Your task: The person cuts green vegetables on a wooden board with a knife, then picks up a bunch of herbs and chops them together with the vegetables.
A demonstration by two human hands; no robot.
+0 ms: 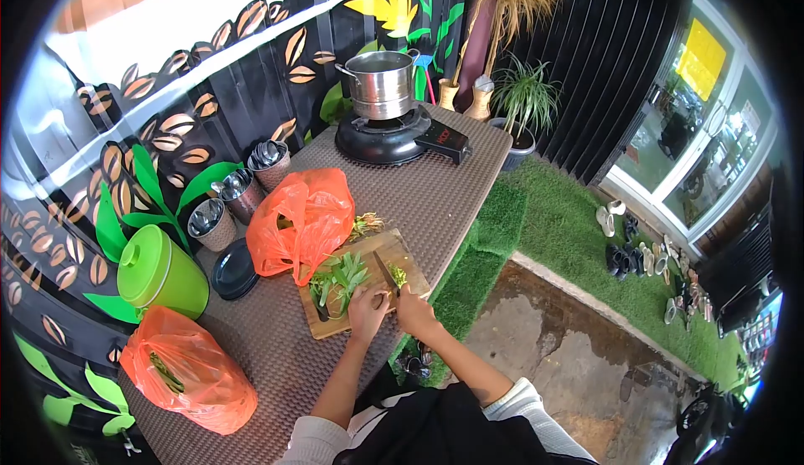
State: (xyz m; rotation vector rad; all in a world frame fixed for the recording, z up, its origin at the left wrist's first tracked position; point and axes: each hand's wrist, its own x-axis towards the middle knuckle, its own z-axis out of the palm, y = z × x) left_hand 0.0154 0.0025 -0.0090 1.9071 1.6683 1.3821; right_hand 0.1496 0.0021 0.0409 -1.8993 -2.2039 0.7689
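Observation:
My right hand (pixel 413 312) grips the handle of a knife (pixel 386 269), whose blade points away from me over a wooden cutting board (pixel 335 325). Finely chopped greens (pixel 398 275) lie on the board beside the blade. Close by on the left, my left hand (pixel 367 312) has its fingers curled in. It is right against a bunch of leafy greens (pixel 342 277); what the fingers pinch, if anything, is hidden. An orange plastic bag (pixel 303 220) rests at the board's far left edge, with rooty stems (pixel 366 226) sticking out beside it.
A metal pot (pixel 381 88) stands on a black portable stove (pixel 381 140) at the table's far end. Cutlery cups (pixel 239 193), dark plates (pixel 235 269), a green lidded container (pixel 162 272) and another orange bag (pixel 191 373) line the left. The table edge (pixel 469 235) runs on the right.

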